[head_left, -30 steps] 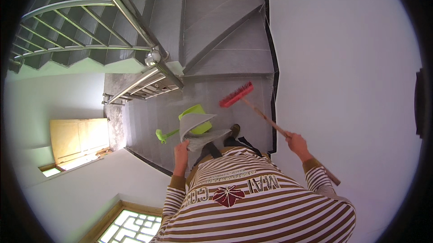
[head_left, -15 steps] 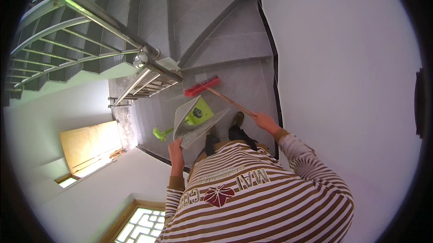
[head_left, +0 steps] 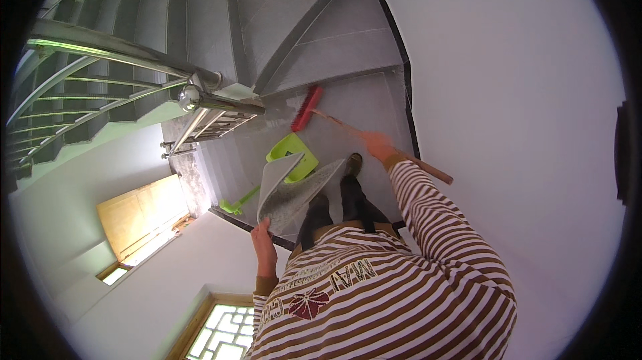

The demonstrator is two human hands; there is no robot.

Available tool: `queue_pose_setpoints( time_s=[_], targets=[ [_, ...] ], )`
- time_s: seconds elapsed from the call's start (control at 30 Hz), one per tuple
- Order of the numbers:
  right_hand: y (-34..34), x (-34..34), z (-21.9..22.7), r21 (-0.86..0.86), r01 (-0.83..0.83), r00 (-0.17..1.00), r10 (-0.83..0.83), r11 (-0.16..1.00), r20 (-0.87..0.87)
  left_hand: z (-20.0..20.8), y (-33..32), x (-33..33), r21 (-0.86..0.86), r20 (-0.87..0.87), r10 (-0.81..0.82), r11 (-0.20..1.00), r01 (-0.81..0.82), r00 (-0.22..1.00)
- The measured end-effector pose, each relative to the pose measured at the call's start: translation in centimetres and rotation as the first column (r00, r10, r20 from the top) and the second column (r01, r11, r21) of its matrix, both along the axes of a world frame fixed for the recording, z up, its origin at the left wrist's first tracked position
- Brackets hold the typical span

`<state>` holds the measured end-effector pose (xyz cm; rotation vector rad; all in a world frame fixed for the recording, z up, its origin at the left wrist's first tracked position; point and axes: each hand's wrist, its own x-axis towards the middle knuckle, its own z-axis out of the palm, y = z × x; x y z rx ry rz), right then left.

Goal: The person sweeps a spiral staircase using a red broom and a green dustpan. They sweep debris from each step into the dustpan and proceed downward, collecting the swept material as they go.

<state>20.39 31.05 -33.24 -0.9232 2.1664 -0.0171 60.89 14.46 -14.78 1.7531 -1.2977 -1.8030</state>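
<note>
red broom and folded grey mat, one to each hand

the right grip (head_left: 378,145), slightly blurred, is wrapped around the slim, round wooden handle (head_left: 435,170) of a broom (head_left: 307,108). its narrow, bar-shaped red head lies beyond and to the left of that grip, near the foot of the lowest step (head_left: 328,76); the handle's butt sticks out behind the hand toward the smooth white wall (head_left: 508,92).

the left grip (head_left: 263,240) is pinching the near corner of a grey mat (head_left: 291,205), soft-looking, mottled on the inner face and paler outside, folded into an open v. the mat spreads away and to the right from those fingers, partly covering a glossy lime-green dustpan (head_left: 299,153); whether they touch, i cannot tell. the pan is on the grey tiled floor (head_left: 364,112), its thin green stem (head_left: 251,194) pointing left, the broom head just beside its far edge.
</note>
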Motion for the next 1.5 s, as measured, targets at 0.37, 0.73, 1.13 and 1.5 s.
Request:
queue_pose_setpoints(
  time_s=[0.37, 0.73, 1.13, 1.5],
  targets=[
    [18.5, 8.0, 7.4, 0.117, 0.203, 0.960, -0.174, 0.972, -0.219, -1.2, -2.1, -2.5, 0.033, 0.021, -0.050, 0.998, 0.049, 0.999],
    [10.3, 7.2, 0.6, -0.249, 0.117, 0.948, -0.182, 0.961, -0.260, 0.5, -3.3, -5.6, 0.013, 0.147, -0.156, 0.988, 0.156, 0.977],
    [22.6, 9.8, 6.6, 0.063, 0.487, 0.862, -0.468, 0.871, -0.195, -1.6, -4.0, -7.1, 0.004, 0.097, -0.208, 0.978, 0.209, 0.973],
    [25.6, 7.4, 8.7, 0.003, 0.387, 0.896, -0.375, 0.922, -0.236, -5.8, -4.7, -5.8, 0.077, 0.013, -0.284, 0.956, 0.283, 0.959]
  ],
)
